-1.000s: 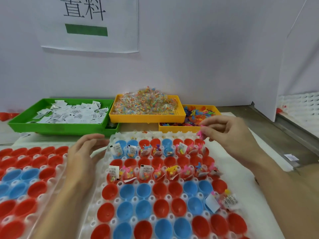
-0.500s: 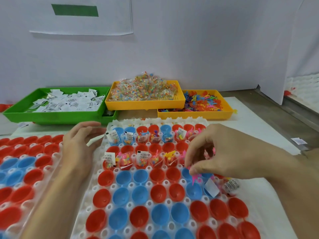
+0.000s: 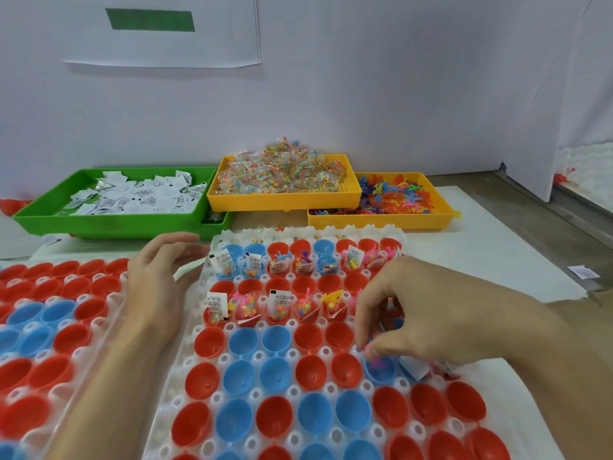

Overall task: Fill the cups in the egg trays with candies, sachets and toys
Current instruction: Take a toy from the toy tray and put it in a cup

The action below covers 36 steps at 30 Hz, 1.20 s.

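Directly below the right hand (image 3: 428, 313), whose fingertips pinch a pink toy (image 3: 378, 362), sits the blue cup (image 3: 379, 371); left hand (image 3: 156, 287) lies relaxed.

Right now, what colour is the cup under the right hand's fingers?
Blue plastic cup, pink toy inside; head view.

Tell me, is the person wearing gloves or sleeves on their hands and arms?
No. Both the left hand and the right hand are bare, with no gloves, rings or watch showing. The forearms are bare too; no sleeve reaches into view.
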### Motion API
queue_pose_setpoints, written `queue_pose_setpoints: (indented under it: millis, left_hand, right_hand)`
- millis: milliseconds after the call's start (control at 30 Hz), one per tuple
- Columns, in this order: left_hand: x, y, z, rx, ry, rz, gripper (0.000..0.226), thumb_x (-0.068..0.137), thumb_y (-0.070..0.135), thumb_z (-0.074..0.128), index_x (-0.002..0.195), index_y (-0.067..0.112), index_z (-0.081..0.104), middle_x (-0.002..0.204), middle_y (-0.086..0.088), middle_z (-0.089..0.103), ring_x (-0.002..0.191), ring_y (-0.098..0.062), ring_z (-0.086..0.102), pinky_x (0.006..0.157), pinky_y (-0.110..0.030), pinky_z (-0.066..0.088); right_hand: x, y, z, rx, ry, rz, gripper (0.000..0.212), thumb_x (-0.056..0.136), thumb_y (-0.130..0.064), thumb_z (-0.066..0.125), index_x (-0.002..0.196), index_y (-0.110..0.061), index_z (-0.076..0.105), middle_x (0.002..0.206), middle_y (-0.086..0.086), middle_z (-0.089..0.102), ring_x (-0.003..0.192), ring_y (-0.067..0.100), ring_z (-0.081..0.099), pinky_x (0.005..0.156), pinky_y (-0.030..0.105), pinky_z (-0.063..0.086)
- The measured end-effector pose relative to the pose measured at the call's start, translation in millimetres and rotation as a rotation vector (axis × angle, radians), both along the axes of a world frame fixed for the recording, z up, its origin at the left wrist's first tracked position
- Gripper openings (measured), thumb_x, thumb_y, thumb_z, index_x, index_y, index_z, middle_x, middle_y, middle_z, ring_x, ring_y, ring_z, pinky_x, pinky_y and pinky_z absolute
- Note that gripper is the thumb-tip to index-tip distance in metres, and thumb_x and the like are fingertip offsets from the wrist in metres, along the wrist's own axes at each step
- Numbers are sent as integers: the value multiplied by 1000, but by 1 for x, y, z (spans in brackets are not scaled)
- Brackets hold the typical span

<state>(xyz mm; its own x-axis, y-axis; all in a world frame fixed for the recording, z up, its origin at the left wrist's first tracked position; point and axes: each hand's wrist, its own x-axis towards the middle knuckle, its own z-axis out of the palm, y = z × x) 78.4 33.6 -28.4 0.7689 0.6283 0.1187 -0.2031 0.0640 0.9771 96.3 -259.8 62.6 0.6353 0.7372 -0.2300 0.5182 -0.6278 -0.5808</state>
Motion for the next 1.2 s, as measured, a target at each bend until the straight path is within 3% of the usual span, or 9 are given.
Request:
queue_pose_setpoints:
  millis: [133, 467, 667, 767, 1033, 1200]
  left_hand:
    - [1, 1, 0, -19, -7, -11, 33, 93, 1, 38, 85, 13, 68, 82, -8, 72, 82, -17, 68, 81, -35, 49]
    - [1, 0, 0, -11, -8, -6, 32, 93, 3, 39, 87, 13, 69, 86, -10, 72, 85, -18, 69, 82, -36, 50]
    - [0, -2, 3, 17, -19, 10, 32, 93, 1, 39, 86, 12, 68, 85, -11, 71, 84, -19, 68, 74, -28, 53]
    - [1, -3, 3, 54, -26, 18, 31, 92, -1, 40, 84, 12, 68, 86, -15, 69, 87, -23, 65, 78, -30, 52]
    - [1, -3, 2, 64, -12, 10, 31, 93, 0, 42, 85, 12, 69, 92, -16, 70, 91, -25, 65, 73, -27, 49]
    - [1, -1, -1, 81, 23, 12, 33, 94, 4, 44, 83, 19, 71, 95, -13, 73, 97, -24, 67, 78, -32, 48]
  right_hand:
    - [2, 0, -1, -8, -7, -13, 9, 78, -25, 84, 76, -27, 76, 77, -14, 72, 74, 4, 67, 71, 23, 56]
    - [9, -8, -1, 108, -47, -40, 8, 80, -24, 83, 77, -30, 78, 75, -20, 70, 72, -3, 64, 64, 9, 47]
    - [18, -15, -2, 237, -209, -93, 14, 86, -20, 76, 76, -30, 79, 73, -22, 71, 73, -3, 64, 64, 7, 44]
    - [23, -16, -7, 296, -291, -144, 14, 86, -19, 76, 78, -30, 79, 76, -21, 71, 75, -3, 62, 63, 6, 43]
    - [46, -9, -18, 416, -403, -365, 19, 94, -17, 64, 94, -31, 76, 87, -22, 72, 90, -6, 63, 74, 7, 48]
    - [87, 17, -7, 344, -430, -403, 22, 100, -17, 55, 113, -24, 72, 103, -15, 68, 93, -3, 62, 78, 6, 45]
